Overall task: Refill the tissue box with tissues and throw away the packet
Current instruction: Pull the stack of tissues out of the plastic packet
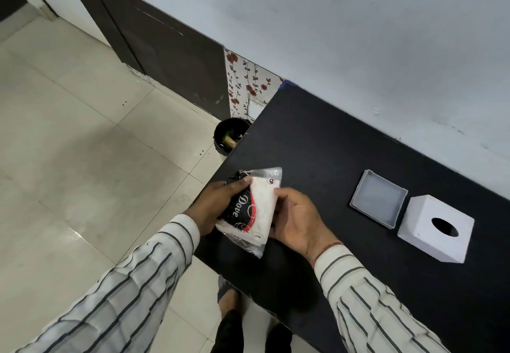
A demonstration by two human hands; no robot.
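Gripping a soft, light tissue packet above the black table's near corner, the left hand and right hand are clamping fingers on its sides; slippery plastic likely favours edge holds.

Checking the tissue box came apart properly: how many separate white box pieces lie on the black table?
2: a shallow square white plastic tray lying open, and beside it the white cube cover with an oval hole.

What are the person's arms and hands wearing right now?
Both arms wear long cream sleeves with thin dark stripes, buttoned cuffs reaching the wrists. The left hand is bare, with no ring or watch showing. The right hand is bare too, with a thin reddish-orange thread around the wrist just above the cuff.
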